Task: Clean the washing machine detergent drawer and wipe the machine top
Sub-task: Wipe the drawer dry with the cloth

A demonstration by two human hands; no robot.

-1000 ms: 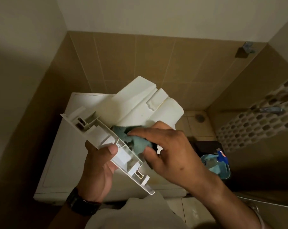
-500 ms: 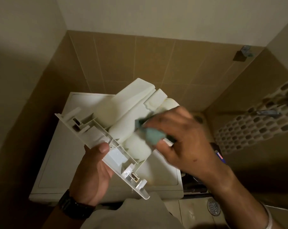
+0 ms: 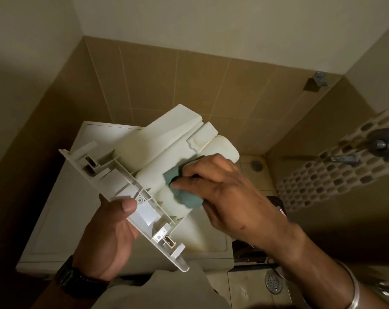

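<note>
Now, right hand: the right hand (image 3: 224, 192) grasps a bunched teal cloth (image 3: 184, 190) and presses it onto the pale underside of the detergent drawer (image 3: 166, 152).
Left hand: the left hand (image 3: 108, 230) grips the drawer by its front panel, thumb lying over the panel's ribbed inner face; a dark watch (image 3: 77, 279) sits on that wrist.
Drawer position: held in the air, tilted, above the front half of the washing machine top (image 3: 55, 208); front panel toward the person, rounded rear end toward the tiled wall (image 3: 166, 85).
Step, as I judge it: wiping the drawer's outer shell; the machine top looks not yet wiped.
Risk, slipping: only one hand carries the drawer, at one end. A hard push from the cloth could lever it out of that grip and drop it on the machine top or the floor (image 3: 251, 286).
Risk, breakage: thin clips and ribs on the front panel could snap if it falls or is squeezed.
Risk, missed dirt: the cloth covers a small patch; yellowish staining near the rear end may stay.
Containers: the drawer's compartments face away, so their contents cannot be told. A dark object stands on the floor to the right of the machine, mostly hidden behind the right arm.
</note>
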